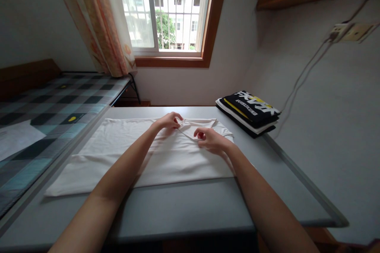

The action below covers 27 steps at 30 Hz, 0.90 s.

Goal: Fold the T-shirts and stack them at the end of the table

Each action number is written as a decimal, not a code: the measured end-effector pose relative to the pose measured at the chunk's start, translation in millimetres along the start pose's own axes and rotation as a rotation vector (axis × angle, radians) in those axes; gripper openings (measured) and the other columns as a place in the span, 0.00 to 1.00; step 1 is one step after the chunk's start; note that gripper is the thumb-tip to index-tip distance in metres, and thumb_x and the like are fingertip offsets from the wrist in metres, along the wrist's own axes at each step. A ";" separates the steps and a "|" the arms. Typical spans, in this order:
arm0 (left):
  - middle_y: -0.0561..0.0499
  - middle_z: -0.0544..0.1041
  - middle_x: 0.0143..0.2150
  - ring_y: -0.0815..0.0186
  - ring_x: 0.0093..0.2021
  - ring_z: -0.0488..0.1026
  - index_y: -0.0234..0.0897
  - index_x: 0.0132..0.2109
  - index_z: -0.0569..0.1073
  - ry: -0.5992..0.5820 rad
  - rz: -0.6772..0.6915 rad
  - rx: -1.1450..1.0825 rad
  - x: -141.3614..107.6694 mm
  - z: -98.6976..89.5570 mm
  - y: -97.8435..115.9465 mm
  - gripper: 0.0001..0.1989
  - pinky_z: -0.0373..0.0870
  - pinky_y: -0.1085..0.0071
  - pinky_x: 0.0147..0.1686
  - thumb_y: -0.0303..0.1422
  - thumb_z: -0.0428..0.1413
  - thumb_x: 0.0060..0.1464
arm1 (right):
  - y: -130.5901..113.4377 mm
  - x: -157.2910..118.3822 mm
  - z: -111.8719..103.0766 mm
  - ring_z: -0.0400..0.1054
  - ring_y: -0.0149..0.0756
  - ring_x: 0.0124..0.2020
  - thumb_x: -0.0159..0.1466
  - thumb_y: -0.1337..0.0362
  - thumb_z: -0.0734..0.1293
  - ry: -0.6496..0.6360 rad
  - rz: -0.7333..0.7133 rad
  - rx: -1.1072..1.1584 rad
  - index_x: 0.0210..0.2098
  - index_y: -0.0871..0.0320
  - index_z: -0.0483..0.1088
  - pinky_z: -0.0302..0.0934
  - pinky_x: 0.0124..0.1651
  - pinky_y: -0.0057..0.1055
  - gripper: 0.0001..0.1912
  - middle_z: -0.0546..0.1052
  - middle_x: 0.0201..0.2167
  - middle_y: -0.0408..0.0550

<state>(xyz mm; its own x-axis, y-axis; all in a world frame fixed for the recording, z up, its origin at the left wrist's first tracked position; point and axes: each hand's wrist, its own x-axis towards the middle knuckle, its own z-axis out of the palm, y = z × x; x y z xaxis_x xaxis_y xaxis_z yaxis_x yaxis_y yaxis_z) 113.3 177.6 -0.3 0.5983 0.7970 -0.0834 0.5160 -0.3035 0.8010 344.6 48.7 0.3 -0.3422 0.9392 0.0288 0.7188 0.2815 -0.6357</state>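
Observation:
A white T-shirt (178,162) lies flat on the table, folded lengthwise, its hem end to the left and its collar end to the right. My left hand (168,121) is at the far side of the cloth, thumb and fingers closed on a raised edge of the shirt. Nearer and to the right, my right hand (209,139) has its fingers curled and pinched at the same edge. Between the two hands the edge runs slantwise, with small creases beyond it. The shirt's layers under my right palm are hidden.
A stack of folded shirts (251,110), black on top with white lettering, sits at the table's (190,209) back right. On the left is a bed with a checked cover (74,99) and a paper sheet (19,138). A cable (297,81) hangs along the right wall.

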 end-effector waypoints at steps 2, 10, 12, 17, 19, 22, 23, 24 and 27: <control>0.55 0.75 0.22 0.69 0.21 0.72 0.31 0.45 0.76 -0.002 -0.038 0.000 -1.8 1.3 4.9 0.21 0.66 0.76 0.23 0.22 0.64 0.40 | 4.3 1.8 -2.1 0.65 0.31 0.30 0.51 0.69 0.64 0.015 0.010 0.023 0.36 0.57 0.74 0.57 0.33 0.25 0.13 0.73 0.29 0.42; 0.51 0.76 0.29 0.69 0.24 0.73 0.31 0.49 0.72 -0.090 -0.192 -0.008 -8.1 -0.9 19.3 0.24 0.70 0.74 0.26 0.25 0.64 0.41 | 13.8 5.5 -10.5 0.67 0.33 0.32 0.55 0.62 0.66 0.037 -0.073 0.096 0.31 0.57 0.74 0.59 0.36 0.28 0.07 0.75 0.29 0.44; 0.50 0.76 0.35 0.71 0.25 0.72 0.35 0.53 0.71 -0.142 -0.149 0.052 -8.8 -0.4 20.0 0.30 0.70 0.75 0.27 0.25 0.64 0.39 | 13.9 6.0 -9.6 0.67 0.33 0.31 0.55 0.62 0.66 0.062 -0.073 0.113 0.31 0.58 0.75 0.59 0.35 0.28 0.08 0.75 0.28 0.44; 0.50 0.75 0.40 0.67 0.31 0.72 0.38 0.55 0.68 -0.093 -0.023 0.279 -7.7 5.8 19.5 0.35 0.66 0.74 0.28 0.32 0.67 0.36 | 10.4 8.2 -12.2 0.68 0.34 0.33 0.55 0.64 0.64 0.220 -0.147 0.166 0.32 0.59 0.75 0.61 0.37 0.30 0.09 0.76 0.30 0.46; 0.50 0.76 0.37 0.66 0.31 0.72 0.37 0.49 0.72 -0.022 0.044 0.335 -6.3 8.7 20.0 0.27 0.65 0.74 0.28 0.33 0.66 0.38 | 10.2 9.6 -14.1 0.68 0.34 0.34 0.55 0.63 0.64 0.286 -0.147 0.197 0.33 0.59 0.75 0.62 0.38 0.32 0.10 0.76 0.30 0.47; 0.51 0.76 0.32 0.69 0.28 0.71 0.36 0.39 0.75 0.035 0.152 0.326 -5.1 10.5 22.2 0.11 0.64 0.75 0.28 0.31 0.62 0.45 | 12.5 11.4 -15.0 0.69 0.34 0.33 0.55 0.62 0.65 0.350 -0.112 0.247 0.33 0.59 0.75 0.63 0.38 0.33 0.10 0.76 0.29 0.46; 0.52 0.76 0.30 0.69 0.27 0.70 0.36 0.38 0.76 0.044 0.182 0.314 -5.1 10.6 23.2 0.08 0.64 0.75 0.28 0.30 0.60 0.47 | 13.4 11.7 -14.8 0.69 0.34 0.33 0.54 0.62 0.65 0.365 -0.100 0.265 0.33 0.59 0.75 0.63 0.38 0.33 0.10 0.77 0.29 0.46; 0.52 0.75 0.29 0.70 0.27 0.70 0.36 0.37 0.76 0.052 0.208 0.304 -5.2 10.6 24.2 0.06 0.64 0.76 0.28 0.29 0.59 0.48 | 14.2 11.9 -14.5 0.70 0.34 0.33 0.54 0.62 0.65 0.376 -0.091 0.281 0.33 0.59 0.75 0.64 0.38 0.33 0.10 0.77 0.30 0.46; 0.53 0.76 0.27 0.71 0.25 0.69 0.36 0.36 0.77 0.055 0.250 0.287 -5.9 10.6 26.3 0.06 0.63 0.76 0.28 0.28 0.57 0.50 | 15.1 11.9 -13.6 0.70 0.34 0.32 0.54 0.63 0.65 0.397 -0.077 0.314 0.33 0.59 0.75 0.64 0.38 0.32 0.10 0.77 0.30 0.47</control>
<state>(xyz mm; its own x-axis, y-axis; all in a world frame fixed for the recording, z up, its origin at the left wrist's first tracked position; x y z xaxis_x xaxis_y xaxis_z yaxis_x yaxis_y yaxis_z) 129.8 159.5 15.0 0.6978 0.7041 0.1316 0.5135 -0.6198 0.5934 359.6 66.8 1.6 -0.0865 0.9377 0.3365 0.4630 0.3369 -0.8198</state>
